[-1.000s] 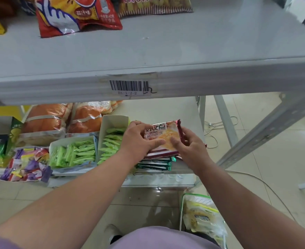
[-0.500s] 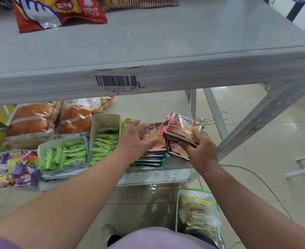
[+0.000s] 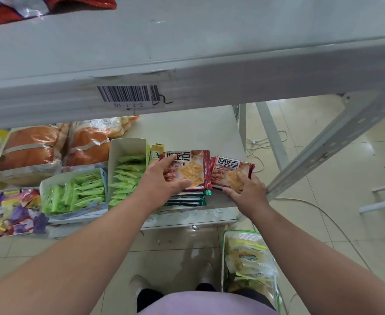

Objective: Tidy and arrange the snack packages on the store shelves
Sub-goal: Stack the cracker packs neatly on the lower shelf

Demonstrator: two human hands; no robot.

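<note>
On the lower shelf (image 3: 209,133) lies a stack of flat packs; its top one is a red cracker pack (image 3: 193,169) over green-edged packs (image 3: 187,200). My left hand (image 3: 162,180) rests flat on that top pack's left part, thumb along its front edge. A second red cracker pack (image 3: 227,171) lies just right of the stack, near the shelf's right end. My right hand (image 3: 246,189) holds it, fingers on top and thumb at its front edge.
Left of the stack stand two open boxes of green sachets (image 3: 127,173) (image 3: 78,192), mixed candies (image 3: 12,212) and bagged bread (image 3: 32,151). The upper shelf (image 3: 232,71) with a barcode label overhangs. A slanted metal post (image 3: 323,148) is at right. A clear bag of snacks (image 3: 248,258) stands on the floor.
My right hand lifted one red cracker pack off the stack, carried it right and set it down beside the stack. My left hand stayed on the stack. The camera tilted down.
</note>
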